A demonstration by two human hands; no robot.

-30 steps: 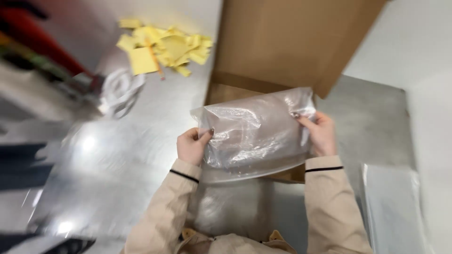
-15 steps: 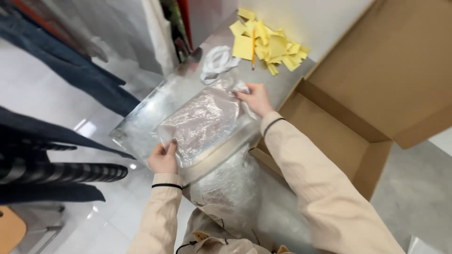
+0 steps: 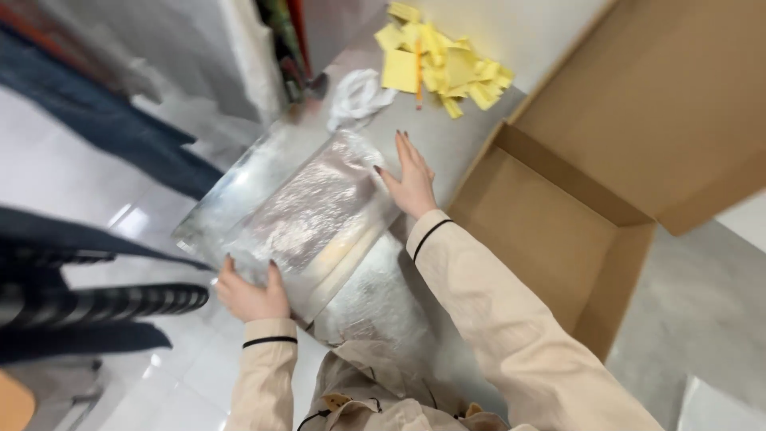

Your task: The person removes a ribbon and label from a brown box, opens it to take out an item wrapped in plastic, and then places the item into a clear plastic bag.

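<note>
Past the right hand (image 3: 411, 179) bare tabletop (image 3: 435, 132) runs to the yellow paper slips (image 3: 439, 64); the open cardboard box (image 3: 574, 215) walls its outer side.
</note>
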